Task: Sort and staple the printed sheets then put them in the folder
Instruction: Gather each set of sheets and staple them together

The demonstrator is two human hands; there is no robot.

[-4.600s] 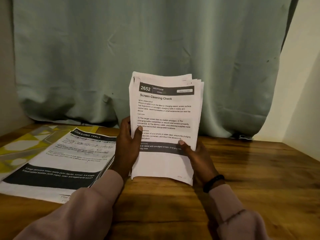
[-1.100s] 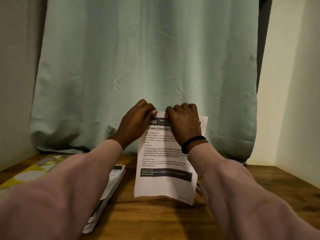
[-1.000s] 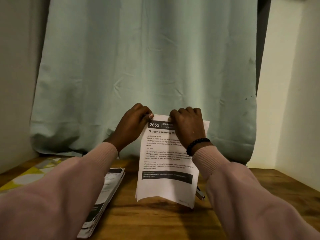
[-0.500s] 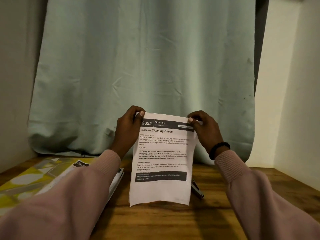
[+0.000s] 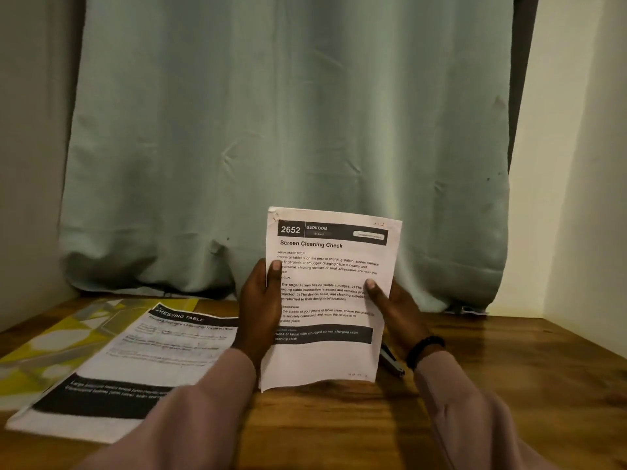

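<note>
Wooden table (image 5: 509,385) | both hands, left (image 5: 259,320) and right (image 5: 393,313), hold printed sheets (image 5: 327,300) upright

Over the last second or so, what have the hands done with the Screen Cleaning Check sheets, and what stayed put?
Both hands slid down from the sheets' top edge to the sides: the left hand now grips the left edge, the right hand the right edge, thumbs on the front. The sheets remain upright above the table. The pile of papers on the left and the stapler behind the sheets have not moved.

Two paper sets (image 5: 325,300), one folder (image 5: 51,344), one stapler (image 5: 392,362).
</note>
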